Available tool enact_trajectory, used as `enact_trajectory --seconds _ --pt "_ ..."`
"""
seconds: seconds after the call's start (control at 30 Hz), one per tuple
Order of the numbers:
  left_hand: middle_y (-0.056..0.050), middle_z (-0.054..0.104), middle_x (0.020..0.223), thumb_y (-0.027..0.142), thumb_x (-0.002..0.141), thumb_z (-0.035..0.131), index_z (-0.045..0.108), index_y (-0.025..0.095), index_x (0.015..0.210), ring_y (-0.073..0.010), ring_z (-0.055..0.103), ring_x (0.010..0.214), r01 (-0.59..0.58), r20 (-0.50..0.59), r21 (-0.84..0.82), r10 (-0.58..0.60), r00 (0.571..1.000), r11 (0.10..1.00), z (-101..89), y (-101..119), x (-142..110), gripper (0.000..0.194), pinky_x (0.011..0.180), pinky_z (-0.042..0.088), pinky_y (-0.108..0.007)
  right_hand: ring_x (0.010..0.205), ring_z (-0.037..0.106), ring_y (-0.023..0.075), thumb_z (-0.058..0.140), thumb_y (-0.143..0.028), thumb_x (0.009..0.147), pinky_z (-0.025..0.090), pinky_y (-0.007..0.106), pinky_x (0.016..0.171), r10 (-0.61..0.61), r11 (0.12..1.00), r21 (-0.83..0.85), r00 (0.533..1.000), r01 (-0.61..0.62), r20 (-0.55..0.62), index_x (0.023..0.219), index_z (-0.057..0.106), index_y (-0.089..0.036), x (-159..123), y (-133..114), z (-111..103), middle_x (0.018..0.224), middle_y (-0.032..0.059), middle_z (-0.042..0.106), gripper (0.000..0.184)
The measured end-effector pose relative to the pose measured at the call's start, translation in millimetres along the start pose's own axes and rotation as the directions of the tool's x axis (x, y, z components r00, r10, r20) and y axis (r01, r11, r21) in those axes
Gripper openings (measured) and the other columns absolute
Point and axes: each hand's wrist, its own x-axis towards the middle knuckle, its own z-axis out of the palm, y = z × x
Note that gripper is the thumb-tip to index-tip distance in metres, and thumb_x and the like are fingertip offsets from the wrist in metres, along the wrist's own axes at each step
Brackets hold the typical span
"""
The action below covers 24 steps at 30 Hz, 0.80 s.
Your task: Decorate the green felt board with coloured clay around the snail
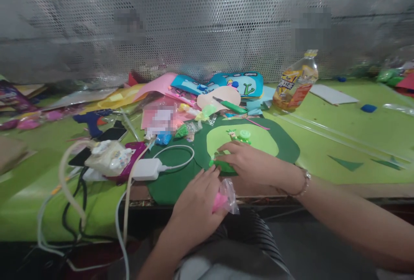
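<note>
My left hand [199,198] rests at the table's front edge, its fingers bent around a clear plastic bag of pink clay [220,202] that pokes out by the thumb. Its fingertips reach a bright green clay piece [228,167]. Over that same piece, my right hand [247,159] stretches its fingers apart, with the fingertips touching the green near the left ones. Beneath lies a light green oval [263,144] on a dark green sheet [289,146]. Just beyond the right hand sits a small green snail-like figure [241,135] with a spiral shell.
A white power adapter [147,169] with cables stands left, near a glue gun [92,120] and a phone [113,132]. Behind are bagged clay, a green-handled tool [234,107] and a blue decorated panel [239,84]. A labelled plastic bottle [294,84] stands back right, near green scraps [346,163].
</note>
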Motion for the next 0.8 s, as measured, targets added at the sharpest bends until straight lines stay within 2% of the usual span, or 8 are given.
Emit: enact_trajectory --seconds 0.33,0.5,0.63,0.8 --pt "-0.017 0.051 0.135 0.028 0.08 0.053 0.048 0.008 0.123 -0.0264 0.042 0.13 -0.017 -0.01 -0.037 0.017 1.0 0.999 1.8 -1 1 0.048 0.11 0.034 -0.046 0.112 0.051 0.0261 0.055 -0.014 0.083 0.04 0.045 0.096 0.035 0.999 -0.005 0.999 -0.035 -0.016 0.119 0.059 -0.018 -1 -3 5 0.12 0.0145 0.054 0.036" --pt "-0.017 0.052 0.133 0.029 0.081 0.053 0.051 0.008 0.118 -0.0275 0.043 0.129 -0.034 -0.014 -0.042 0.033 0.999 0.999 0.4 -1 1 0.043 0.11 0.034 -0.046 0.113 0.048 0.028 0.053 -0.014 0.083 0.042 0.044 0.093 0.028 0.999 -0.034 1.0 -0.027 0.008 0.124 0.055 -0.015 -1 -11 3 0.121 0.0166 0.052 0.041" --pt "-0.018 0.052 0.133 0.029 0.081 0.053 0.05 0.009 0.119 -0.0281 0.043 0.129 -0.043 -0.027 -0.04 0.042 0.999 0.998 -0.8 -1 1 0.043 0.109 0.035 -0.047 0.115 0.046 0.0306 0.051 -0.013 0.082 0.042 0.048 0.092 0.041 0.997 -0.062 0.999 -0.039 0.024 0.128 0.052 -0.014 1 -13 4 0.125 0.0185 0.048 0.046" --pt "-0.016 0.054 0.13 0.025 0.079 0.053 0.05 0.011 0.116 -0.0272 0.044 0.128 -0.051 -0.061 -0.046 0.049 0.997 0.998 0.4 -1 0 0.039 0.108 0.036 -0.047 0.117 0.044 0.0295 0.042 -0.003 0.08 0.041 0.049 0.093 0.085 0.996 -0.013 0.996 -0.086 -0.021 0.128 0.053 -0.018 5 -8 4 0.127 0.0164 0.046 0.052"
